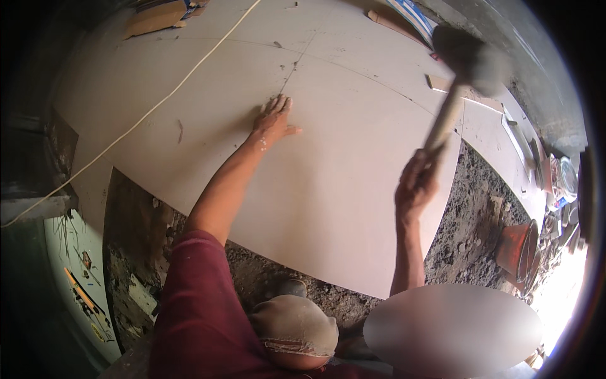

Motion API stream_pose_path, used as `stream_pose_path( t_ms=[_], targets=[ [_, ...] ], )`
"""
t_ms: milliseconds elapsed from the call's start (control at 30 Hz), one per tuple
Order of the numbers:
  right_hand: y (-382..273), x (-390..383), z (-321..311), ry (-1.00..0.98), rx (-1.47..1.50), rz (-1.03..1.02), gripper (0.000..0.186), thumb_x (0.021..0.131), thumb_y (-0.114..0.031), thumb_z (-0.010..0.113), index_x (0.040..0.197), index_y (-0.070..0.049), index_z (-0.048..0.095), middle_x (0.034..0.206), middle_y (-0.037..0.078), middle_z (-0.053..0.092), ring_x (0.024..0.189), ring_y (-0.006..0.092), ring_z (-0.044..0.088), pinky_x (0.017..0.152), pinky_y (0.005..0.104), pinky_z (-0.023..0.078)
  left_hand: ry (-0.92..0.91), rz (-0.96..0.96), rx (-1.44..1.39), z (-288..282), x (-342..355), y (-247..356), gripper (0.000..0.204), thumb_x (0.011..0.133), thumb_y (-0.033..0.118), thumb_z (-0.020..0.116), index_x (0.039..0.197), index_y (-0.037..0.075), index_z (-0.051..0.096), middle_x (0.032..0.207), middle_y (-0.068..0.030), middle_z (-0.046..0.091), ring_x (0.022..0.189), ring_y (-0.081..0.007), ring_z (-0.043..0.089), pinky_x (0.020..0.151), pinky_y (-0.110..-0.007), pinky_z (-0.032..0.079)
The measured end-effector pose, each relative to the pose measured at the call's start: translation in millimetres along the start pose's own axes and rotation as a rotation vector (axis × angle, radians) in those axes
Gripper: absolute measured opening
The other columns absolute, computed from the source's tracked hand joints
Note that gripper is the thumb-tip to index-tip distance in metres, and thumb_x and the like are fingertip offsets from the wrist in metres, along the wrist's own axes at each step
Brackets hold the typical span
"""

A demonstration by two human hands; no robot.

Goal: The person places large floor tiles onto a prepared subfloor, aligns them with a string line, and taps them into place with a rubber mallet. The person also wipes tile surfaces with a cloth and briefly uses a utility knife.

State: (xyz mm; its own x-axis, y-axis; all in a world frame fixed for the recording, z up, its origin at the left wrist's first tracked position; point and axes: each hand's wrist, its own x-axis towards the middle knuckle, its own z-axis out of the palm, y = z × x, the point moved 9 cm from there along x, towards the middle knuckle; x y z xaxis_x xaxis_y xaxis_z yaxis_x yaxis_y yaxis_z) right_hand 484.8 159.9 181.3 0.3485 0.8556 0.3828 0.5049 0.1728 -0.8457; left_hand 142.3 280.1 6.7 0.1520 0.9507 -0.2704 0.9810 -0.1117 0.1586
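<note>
Currently, the right hand grips the mallet by its handle, head beyond the wrapped fingers. The left hand rests, fingers extended, on the pale tile.

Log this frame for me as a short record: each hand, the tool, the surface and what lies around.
Left hand: open, palm down on the large pale tile, fingers near a joint
Right hand: closed around the handle of a mallet
Tool state: head blurred, pointing away from the person
Surface: pale tiles beside rough bare ground
Right side: reddish bucket
Left side: pale cord running diagonally
Far left: torn cardboard
</note>
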Motion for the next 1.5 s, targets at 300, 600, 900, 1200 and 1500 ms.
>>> stream_pose_path(
  t_ms=[300,600,900,1200,1500],
  targets=[
    [7.5,-9.7,60.9,-0.255,-0.166,-0.019,0.052,0.105,-0.024,0.052,0.155,-0.013,0.038,0.083,0.014,0.067,0.063,0.0114,0.055,0.055,0.0305,0.047,0.057,0.011,0.072,1.4,6.9,-0.8,0.1,0.084,0.063,0.067,0.155,0.005,0.028,0.162,-0.0166,0.027,0.15,-0.0324,0.024,0.122,-0.049,0.022],
    [2.5,-70.8,53.6,-0.49,-0.291,0.185,0.055,0.105,-0.022,0.052,0.156,-0.01,0.035,0.074,0.002,0.065,0.058,0.008,0.058,0.047,0.0267,0.046,0.008,0.293,-0.032,15.4,-100.8,-66.0,0.11,0.075,0.044,0.082,0.16,0.026,0.016,0.165,-0.0087,0.022,0.152,-0.0347,0.018,0.123,-0.052,0.026],
    [-137.0,-98.5,17.3,-0.271,0.165,-0.105,0.06,0.108,-0.029,0.045,0.156,0.0,0.025,0.062,-0.002,0.052,0.046,0.0029,0.047,0.037,0.0212,0.033,-0.201,0.109,-0.033,48.7,-228.4,-115.7,0.132,0.057,0.047,0.092,0.159,0.039,0.008,0.168,-0.0016,0.009,0.153,-0.0391,0.008,0.118,-0.066,0.029],
    [-61.3,-168.2,71.1,-0.629,-0.281,-0.349,0.052,0.105,-0.021,0.05,0.155,-0.012,0.037,0.098,0.018,0.072,0.058,0.0102,0.062,0.047,0.0283,0.049,-0.245,0.049,0.05,46.9,-225.7,-105.4,0.138,0.056,0.043,0.094,0.159,0.039,0.003,0.169,0.0014,0.001,0.151,-0.0451,0.004,0.114,-0.07,0.034],
    [-74.3,-160.2,66.9,-0.498,-0.236,-0.243,0.058,0.104,-0.014,0.052,0.158,-0.017,0.03,0.133,0.018,0.064,0.061,0.0097,0.061,0.05,0.0273,0.052,-0.254,-0.021,0.029,52.8,-218.5,-103.7,0.143,0.052,0.025,0.097,0.161,0.031,0.004,0.168,-0.0093,0.0,0.15,-0.0485,0.004,0.121,-0.062,0.024]
  ],
)
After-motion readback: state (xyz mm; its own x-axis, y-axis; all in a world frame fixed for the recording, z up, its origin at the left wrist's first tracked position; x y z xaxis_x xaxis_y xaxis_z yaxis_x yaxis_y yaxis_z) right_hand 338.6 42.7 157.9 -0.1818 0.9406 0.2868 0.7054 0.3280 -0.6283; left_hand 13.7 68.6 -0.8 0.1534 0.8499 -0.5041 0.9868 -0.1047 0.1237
